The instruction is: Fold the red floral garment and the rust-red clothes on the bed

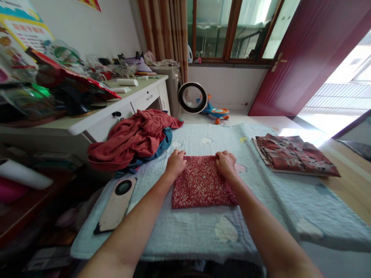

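Pressing down on a folded red floral cloth (201,181), a person's left hand (175,163) and right hand (225,162) curl loosely over its far corners, knuckles bent, clasping nothing. It lies flat mid-blanket (261,216). A crumpled red garment pile (131,137) sits left, a phone (117,204) nearer, another folded patterned garment (295,154) right.

arms: both bare right up to the frame edge, no sleeves showing
left hand (175,163): no ring, no glove
right hand (225,163): same, no watch
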`<action>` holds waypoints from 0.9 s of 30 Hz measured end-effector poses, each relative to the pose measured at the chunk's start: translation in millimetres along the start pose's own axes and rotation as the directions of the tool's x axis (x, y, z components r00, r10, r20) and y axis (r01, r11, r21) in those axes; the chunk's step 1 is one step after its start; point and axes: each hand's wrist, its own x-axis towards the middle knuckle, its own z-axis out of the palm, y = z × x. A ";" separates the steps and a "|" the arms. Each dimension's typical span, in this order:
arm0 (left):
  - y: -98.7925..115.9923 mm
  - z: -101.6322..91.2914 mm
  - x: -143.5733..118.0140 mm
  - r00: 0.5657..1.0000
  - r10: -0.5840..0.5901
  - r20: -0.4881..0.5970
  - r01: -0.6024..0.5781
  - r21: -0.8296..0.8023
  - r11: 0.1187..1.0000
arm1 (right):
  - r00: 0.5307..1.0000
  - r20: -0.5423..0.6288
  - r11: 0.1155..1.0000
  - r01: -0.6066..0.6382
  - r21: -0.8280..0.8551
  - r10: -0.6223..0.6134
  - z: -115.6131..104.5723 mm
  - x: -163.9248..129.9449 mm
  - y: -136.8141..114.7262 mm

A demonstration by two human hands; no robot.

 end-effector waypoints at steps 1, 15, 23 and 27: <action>5.1 2.5 -3.9 0.999 0.003 -0.044 -0.001 0.035 0.999 | 0.999 -0.041 1.000 -0.021 -0.013 0.020 2.5 -4.1 -3.4; 42.2 53.4 -48.5 0.986 0.154 0.072 -0.157 0.045 0.987 | 0.973 0.097 0.977 0.213 -0.031 -0.209 34.4 -43.5 -27.9; 41.8 57.3 -47.8 0.987 0.146 0.065 -0.150 0.048 0.988 | 0.976 0.142 0.984 0.172 -0.041 -0.165 33.2 -41.6 -29.7; 41.8 58.8 -48.7 0.988 0.141 0.055 -0.143 0.042 0.989 | 0.975 0.144 0.983 0.177 -0.039 -0.170 34.8 -41.5 -30.3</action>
